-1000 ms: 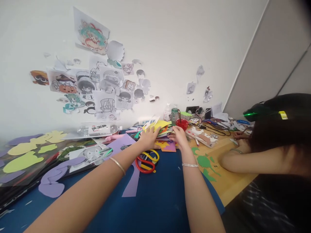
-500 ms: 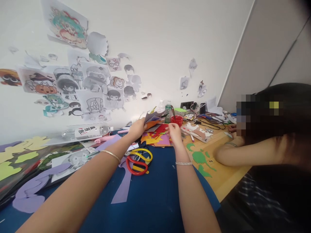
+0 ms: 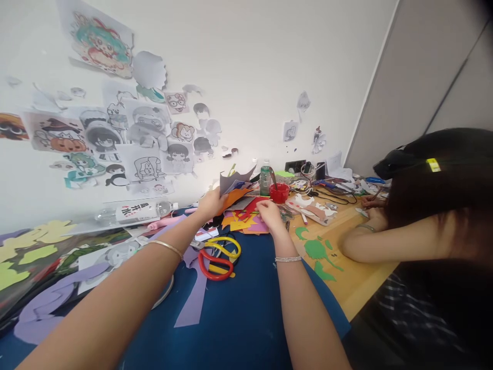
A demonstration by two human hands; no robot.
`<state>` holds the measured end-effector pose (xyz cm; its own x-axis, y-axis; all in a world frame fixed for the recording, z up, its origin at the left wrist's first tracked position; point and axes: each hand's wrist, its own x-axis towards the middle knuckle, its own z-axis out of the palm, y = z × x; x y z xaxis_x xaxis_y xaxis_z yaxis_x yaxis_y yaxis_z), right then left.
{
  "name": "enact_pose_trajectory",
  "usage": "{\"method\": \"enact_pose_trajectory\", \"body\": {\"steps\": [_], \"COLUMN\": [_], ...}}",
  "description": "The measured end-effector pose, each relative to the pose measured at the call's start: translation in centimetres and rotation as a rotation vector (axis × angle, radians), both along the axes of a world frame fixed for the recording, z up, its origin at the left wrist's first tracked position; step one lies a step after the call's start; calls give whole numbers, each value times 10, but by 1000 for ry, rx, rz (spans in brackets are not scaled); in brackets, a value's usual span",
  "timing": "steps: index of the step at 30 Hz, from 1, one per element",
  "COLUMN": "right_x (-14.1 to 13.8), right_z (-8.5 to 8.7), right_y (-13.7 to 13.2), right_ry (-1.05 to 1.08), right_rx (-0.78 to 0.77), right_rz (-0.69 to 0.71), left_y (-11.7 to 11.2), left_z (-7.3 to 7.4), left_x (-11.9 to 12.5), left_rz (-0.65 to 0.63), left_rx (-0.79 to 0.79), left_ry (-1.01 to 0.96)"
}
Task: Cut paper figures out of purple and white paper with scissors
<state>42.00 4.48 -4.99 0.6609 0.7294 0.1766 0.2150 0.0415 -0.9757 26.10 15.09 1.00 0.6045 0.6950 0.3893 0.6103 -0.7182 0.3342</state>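
Note:
My left hand (image 3: 211, 202) is closed on the edge of a bunch of coloured craft sheets, with a grey sheet (image 3: 235, 180) and an orange sheet (image 3: 232, 199) showing. To its right, my right hand (image 3: 270, 215) has its fingers drawn together beside a red sheet (image 3: 252, 206); whether they grip it is hard to make out. Under both hands lies a pile of yellow, orange and pink scraps (image 3: 242, 223). Nearer to me, scissors (image 3: 217, 264) with one red and one yellow handle rest on the dark blue sheet (image 3: 239, 318), beside a purple cut-out (image 3: 194, 303).
A plastic bottle (image 3: 134, 211) lies at the wall on the left. Behind my hands stand a green bottle (image 3: 265, 179) and a red bowl (image 3: 279, 193). Green cut-outs (image 3: 316, 250) lie on the wooden table. At the right, another person's forearm (image 3: 400, 245) rests on it.
My left hand has shifted slightly left with the bunch of sheets, whose grey and orange pieces now show more. My right hand has moved slightly left and down, closer to the red sheet.

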Motion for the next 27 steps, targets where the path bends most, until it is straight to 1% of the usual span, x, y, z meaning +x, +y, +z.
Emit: {"method": "enact_pose_trajectory", "body": {"steps": [4,7,10,13,16,22,27], "right_x": [-7,-14,-15,-12,-12,-12,-13], "right_z": [3,8,12,14,16,14,10], "right_y": [0,0,-2,-3,-5,-9,-7], "right_ry": [4,-11,-52,-90,-125,-182,-157], "right_rx": [59,118,177,213,207,92,109], "right_rz": [31,18,-71,-175,-186,-159,-134], "left_y": [6,10,13,17,21,27,34], "left_z": [-5,-8,-9,-8,-8,-9,-11], "left_x": [0,1,1,2,2,1,-4], "left_rz": [7,12,25,69,109,150,191], "left_rx": [-4,-3,-10,-26,-43,-51,-61], "left_ry": [-25,-37,-51,-69,-90,-153,-193]}}
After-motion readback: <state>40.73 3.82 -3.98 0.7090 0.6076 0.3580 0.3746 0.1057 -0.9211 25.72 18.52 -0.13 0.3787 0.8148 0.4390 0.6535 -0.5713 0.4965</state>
